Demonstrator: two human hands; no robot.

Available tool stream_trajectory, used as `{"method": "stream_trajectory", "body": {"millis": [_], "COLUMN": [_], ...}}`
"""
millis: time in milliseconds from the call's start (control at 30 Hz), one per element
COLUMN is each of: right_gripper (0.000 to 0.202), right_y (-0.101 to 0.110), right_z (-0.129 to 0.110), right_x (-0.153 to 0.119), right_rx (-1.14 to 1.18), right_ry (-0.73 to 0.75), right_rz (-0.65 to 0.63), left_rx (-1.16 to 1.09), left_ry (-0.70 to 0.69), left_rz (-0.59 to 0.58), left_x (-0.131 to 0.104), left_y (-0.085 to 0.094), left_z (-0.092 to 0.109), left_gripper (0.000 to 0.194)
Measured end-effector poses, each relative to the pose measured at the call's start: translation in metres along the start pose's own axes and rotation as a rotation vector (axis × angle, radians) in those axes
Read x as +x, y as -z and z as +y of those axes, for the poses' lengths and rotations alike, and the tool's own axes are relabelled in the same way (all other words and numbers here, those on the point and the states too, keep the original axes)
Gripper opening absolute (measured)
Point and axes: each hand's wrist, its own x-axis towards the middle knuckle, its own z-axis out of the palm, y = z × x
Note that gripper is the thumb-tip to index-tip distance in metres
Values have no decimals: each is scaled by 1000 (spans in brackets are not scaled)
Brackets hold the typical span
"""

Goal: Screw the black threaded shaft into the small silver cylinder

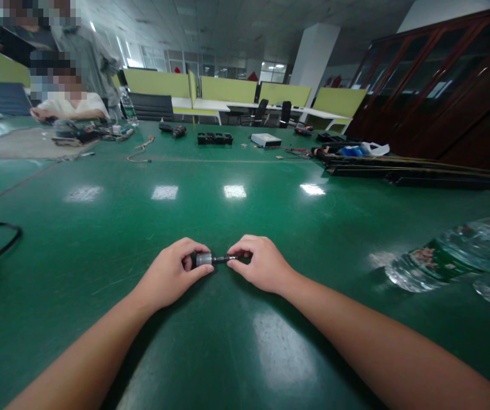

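A small silver cylinder (204,259) with a dark end lies between thumb and fingers of my left hand (175,269). From its right side runs a thin dark shaft (219,259), in line with the cylinder. My right hand (264,263) pinches the far end of this shaft, where a small shiny metal part (231,258) shows at the fingertips. Both hands are low over the green table (202,210), a short gap apart. My fingers hide part of the cylinder and the shaft's right end; whether shaft and cylinder are one piece I cannot tell.
Clear bottles with a green label (437,262) lie at right. A black cable (14,230) is at left. Far back are a drill (172,130), a black block (215,138), a silver box (266,140) and long dark strips (399,168). People (74,105) are beyond the table.
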Motion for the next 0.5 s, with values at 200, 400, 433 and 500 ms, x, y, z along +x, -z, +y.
{"method": "stream_trajectory", "body": {"millis": [200,400,433,500], "right_gripper": [14,20,20,21], "right_y": [0,0,0,0], "right_z": [-3,-5,-5,-6], "right_x": [1,0,-1,-1], "right_rx": [30,104,113,123], "right_ry": [30,112,112,106], "right_rz": [-18,-41,-48,-62], "left_rx": [5,-14,-15,-17], "left_ry": [0,-1,0,1], "left_rz": [-3,-22,-24,-26], "left_x": [0,0,0,0], "left_y": [-2,-1,-1,-1], "left_z": [-3,-1,-1,-1], "left_gripper": [30,29,29,29]}}
